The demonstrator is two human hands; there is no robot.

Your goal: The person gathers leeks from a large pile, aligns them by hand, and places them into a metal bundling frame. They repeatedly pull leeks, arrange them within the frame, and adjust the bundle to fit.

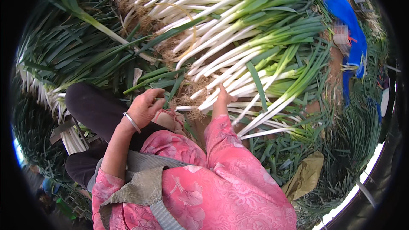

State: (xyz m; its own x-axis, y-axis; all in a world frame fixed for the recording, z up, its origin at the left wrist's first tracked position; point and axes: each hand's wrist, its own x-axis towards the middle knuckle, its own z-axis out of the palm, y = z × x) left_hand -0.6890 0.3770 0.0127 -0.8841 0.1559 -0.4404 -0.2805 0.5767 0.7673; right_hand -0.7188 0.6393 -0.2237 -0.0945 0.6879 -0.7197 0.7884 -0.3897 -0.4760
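Note:
Long green onions (pixel 223 48) with white stalks and brown roots lie in a broad layer before me, roots towards the left. My right hand (pixel 222 97) reaches in among the white stalks near the root ends; its fingers are partly hidden, so a grip cannot be made out. My left hand (pixel 147 105), with a silver bangle (pixel 131 122) at the wrist, hovers near my knee with its fingers bent. No stalk shows plainly in it. Cut green leaves (pixel 153 78) lie just beyond it. A thin yellowish ring (pixel 194 32) shows over the onions.
A deep heap of green onions (pixel 70 48) rises at the left. Loose leaves (pixel 278 156) and an olive sack (pixel 305 174) lie at the right. Farther right are blue cloth (pixel 354 35) and a plastic crate (pixel 341 36). A bundle of white stalks (pixel 73 140) stands beside my legs.

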